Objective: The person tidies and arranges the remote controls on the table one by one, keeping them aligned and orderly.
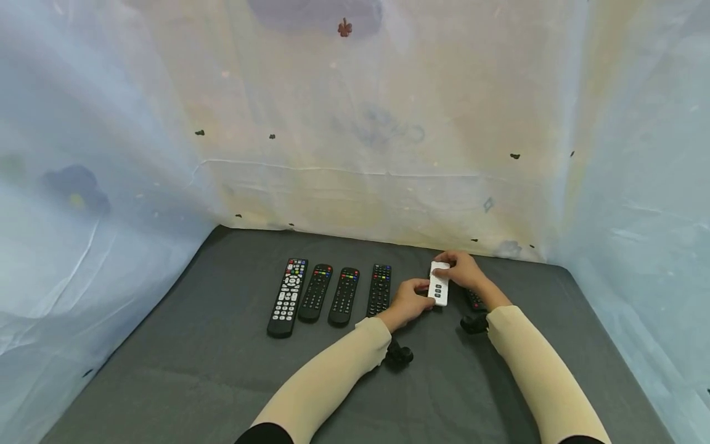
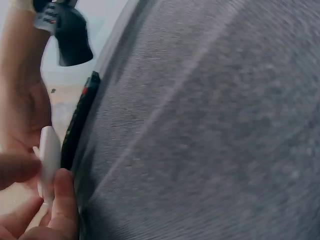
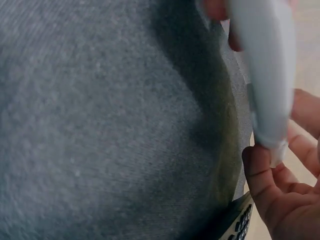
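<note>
A slim white remote control (image 1: pixel 439 285) with a short column of dark buttons is held just above the grey-covered table, between both hands. My left hand (image 1: pixel 409 302) pinches its near end with thumb and fingers. The right hand (image 1: pixel 461 270) grips the far end, its thumb across the top face. From the left wrist view the white remote (image 2: pixel 50 157) appears edge-on between fingertips. In the right wrist view, a small pale piece (image 3: pixel 278 154) shows at the end of the white remote (image 3: pixel 265 70); I cannot tell whether it is part of it.
Left of the hands lie a large black remote with white buttons (image 1: pixel 286 298) and black remotes (image 1: pixel 315 293), (image 1: pixel 344 296), (image 1: pixel 379 290) in a row. Another black remote (image 1: pixel 475 300) is partly hidden beneath the right wrist. A patterned curtain (image 1: pixel 355 197) hangs behind the table (image 1: pixel 194 370).
</note>
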